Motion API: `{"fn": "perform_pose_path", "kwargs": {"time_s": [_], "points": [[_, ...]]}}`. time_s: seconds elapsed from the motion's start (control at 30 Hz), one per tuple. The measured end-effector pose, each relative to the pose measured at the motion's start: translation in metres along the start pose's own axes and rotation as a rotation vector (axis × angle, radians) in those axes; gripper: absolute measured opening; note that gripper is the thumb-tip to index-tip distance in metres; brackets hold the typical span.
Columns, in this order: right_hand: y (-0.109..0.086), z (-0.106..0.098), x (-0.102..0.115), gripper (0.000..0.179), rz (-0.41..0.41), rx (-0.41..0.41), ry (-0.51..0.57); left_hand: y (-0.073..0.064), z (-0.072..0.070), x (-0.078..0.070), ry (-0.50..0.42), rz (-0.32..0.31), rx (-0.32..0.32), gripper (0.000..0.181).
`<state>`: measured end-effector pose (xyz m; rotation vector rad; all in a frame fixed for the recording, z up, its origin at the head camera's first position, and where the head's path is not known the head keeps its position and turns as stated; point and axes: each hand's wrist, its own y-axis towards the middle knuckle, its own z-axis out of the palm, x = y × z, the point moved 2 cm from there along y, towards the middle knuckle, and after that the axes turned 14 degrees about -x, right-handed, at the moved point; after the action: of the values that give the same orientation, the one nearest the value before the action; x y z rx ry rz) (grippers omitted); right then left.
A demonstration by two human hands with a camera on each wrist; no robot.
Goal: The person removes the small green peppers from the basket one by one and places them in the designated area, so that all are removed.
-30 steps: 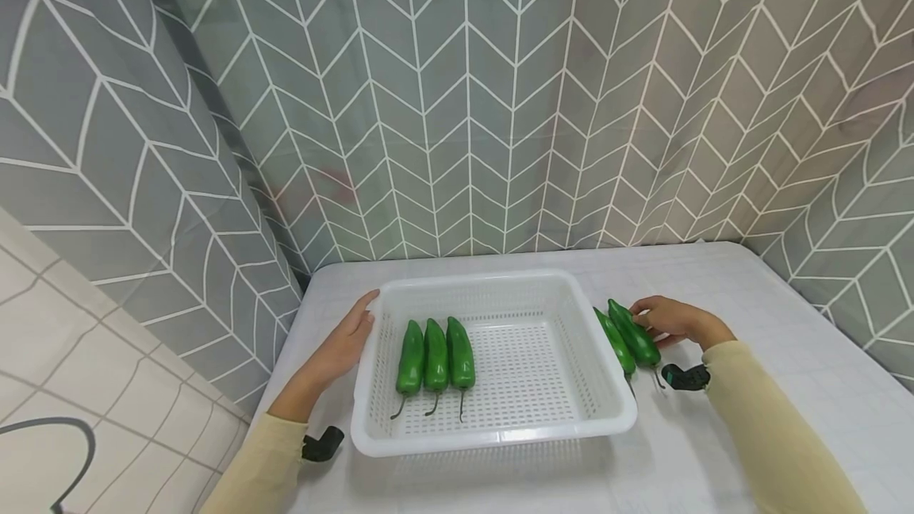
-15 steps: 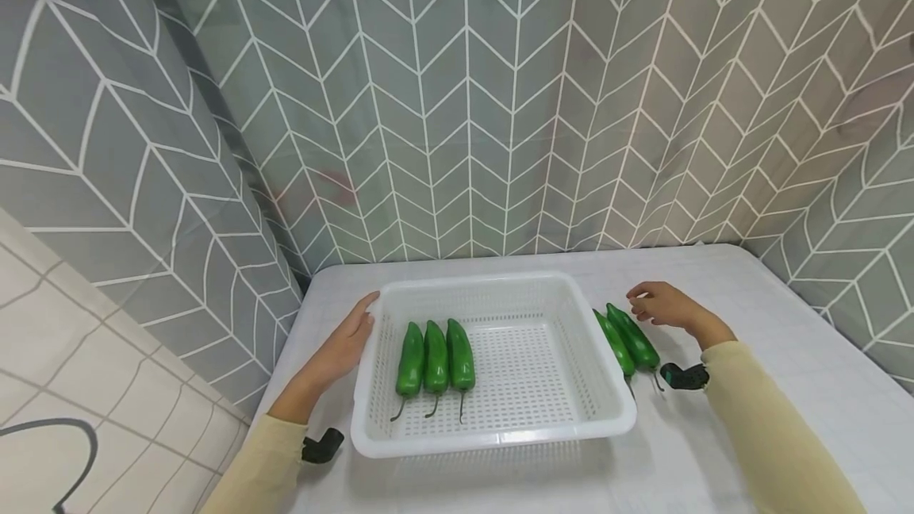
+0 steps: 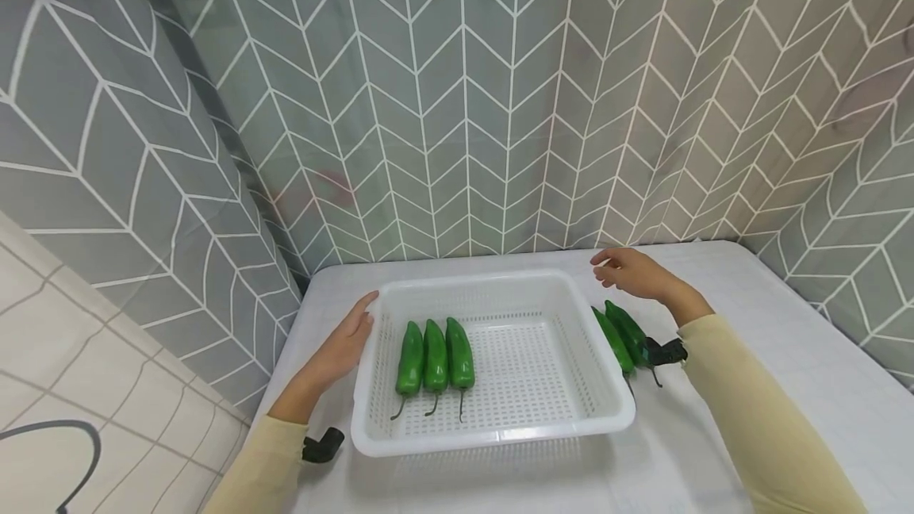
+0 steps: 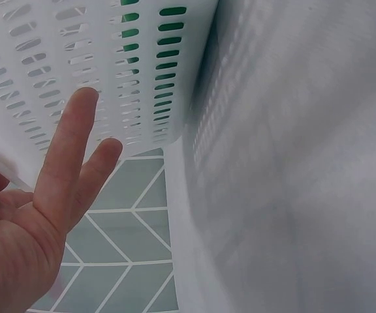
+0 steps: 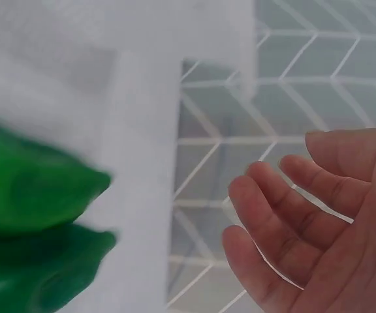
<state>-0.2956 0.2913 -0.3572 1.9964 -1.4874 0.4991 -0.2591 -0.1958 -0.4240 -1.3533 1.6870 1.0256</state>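
Observation:
A white perforated plastic basket [image 3: 493,439] holds three long green peppers [image 3: 435,359] side by side in its left part, stems toward the front. My left hand [image 3: 346,343] rests against the basket's left side near the back corner; in the left wrist view, straight fingers [image 4: 70,143] lie along its holed outer wall. My right hand [image 3: 635,272] hovers beyond the basket's back right corner, fingers loosely bent, nothing in it. Two more green peppers [image 3: 612,339] lie on the table just right of the basket, close together, partly covered by the basket rim and the right wrist's camera.
A white cloth covers the table [image 3: 771,292]. Grey curtains [image 3: 493,101] with white chevron lines stand behind and at both sides. A black camera mount [image 3: 324,445] sits on the left wrist, and a thin grey cable [image 3: 71,424] curves at the lower left.
My right hand has let go of the outer pepper beside the basket, risen off it and moved back and left. My left hand and the basket stay put.

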Motion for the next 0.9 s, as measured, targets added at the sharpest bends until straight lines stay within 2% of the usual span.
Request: {"fn": "perform_pose_path", "kwargs": {"time_s": [0.13,0.4,0.8,0.9], "points": [[0.008,0.001,0.025,0.035,-0.052,-0.005,0.002,0.001,-0.001,-0.001,0.003,0.006,0.003,0.054],[0.020,0.014,0.067,0.037,-0.115,0.036,-0.010,0.001,-0.001,0.001,-0.010,0.004,0.006,0.054],[0.032,0.054,0.109,0.034,-0.231,0.136,0.007,0.001,0.001,0.003,0.014,-0.005,-0.003,0.053],[0.035,0.065,0.117,0.034,-0.230,0.161,-0.002,0.001,0.000,0.003,0.015,0.007,0.001,0.054]]}}
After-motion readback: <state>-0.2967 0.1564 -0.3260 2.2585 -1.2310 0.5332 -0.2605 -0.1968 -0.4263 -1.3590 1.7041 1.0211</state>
